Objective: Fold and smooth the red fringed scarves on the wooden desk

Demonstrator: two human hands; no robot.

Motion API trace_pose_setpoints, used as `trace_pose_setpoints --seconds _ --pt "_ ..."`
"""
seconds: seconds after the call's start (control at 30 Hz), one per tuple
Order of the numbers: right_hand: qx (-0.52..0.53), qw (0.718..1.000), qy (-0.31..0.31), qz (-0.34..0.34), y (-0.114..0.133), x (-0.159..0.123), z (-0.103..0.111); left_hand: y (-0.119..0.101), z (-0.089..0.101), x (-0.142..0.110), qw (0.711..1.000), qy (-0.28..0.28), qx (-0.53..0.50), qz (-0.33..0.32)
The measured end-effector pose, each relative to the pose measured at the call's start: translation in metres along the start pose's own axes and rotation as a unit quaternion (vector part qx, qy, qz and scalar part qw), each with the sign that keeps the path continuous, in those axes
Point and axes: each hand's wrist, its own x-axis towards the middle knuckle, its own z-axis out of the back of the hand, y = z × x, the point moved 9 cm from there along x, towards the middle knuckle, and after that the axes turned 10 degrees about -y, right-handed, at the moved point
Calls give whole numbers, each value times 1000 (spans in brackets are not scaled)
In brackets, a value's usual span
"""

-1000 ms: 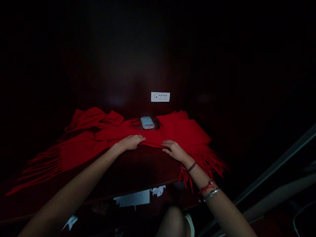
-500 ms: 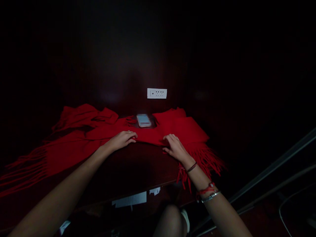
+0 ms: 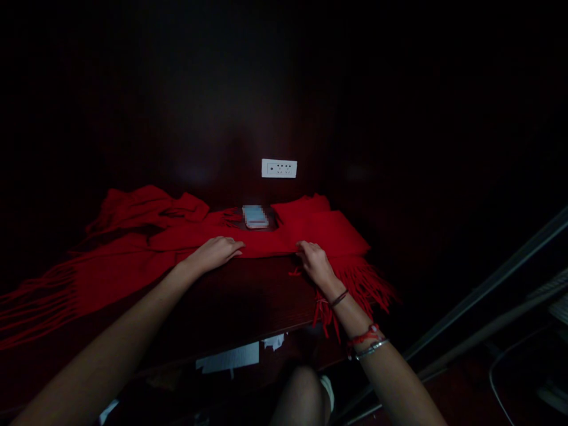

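A long red scarf (image 3: 261, 244) with fringed ends lies across a dark wooden surface, bunched at the left and folded in layers at the right. My left hand (image 3: 217, 251) pinches its near edge left of the middle, thumb low and fingers on top. On the same edge, further right, my right hand (image 3: 316, 263) has its fingers curled round the cloth; the fingertips are partly hidden. Behind the strip between my hands lies a phone (image 3: 255, 216) with a blurred screen. Red fringe hangs over the front beside my right wrist.
A white wall socket (image 3: 279, 168) is set in the dark back panel. Below the front edge of the surface (image 3: 266, 324) are a sheet of paper (image 3: 231, 358) and a crumpled white piece (image 3: 274, 341). My knee (image 3: 302, 393) is beneath; pale bars run along the lower right.
My right hand's thumb and fingers have closed together on the scarf's near edge. My left hand has settled flatter onto the edge. The view has shifted slightly.
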Motion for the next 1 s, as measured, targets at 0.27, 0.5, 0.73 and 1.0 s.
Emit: trace_pose_setpoints --seconds 0.27,0.5,0.73,1.0 --pt "-14 1000 5 -15 -3 1 -1 -75 1 39 991 -101 -88 5" --pt "-65 997 -8 -42 -9 -4 23 -71 -10 54 982 -133 -132 9" --pt "-117 992 43 -33 -17 -13 21 -72 -11 50 993 -101 -65 -2" --pt "-152 988 14 -27 -19 -16 27 -73 -5 50 992 -125 -21 0"
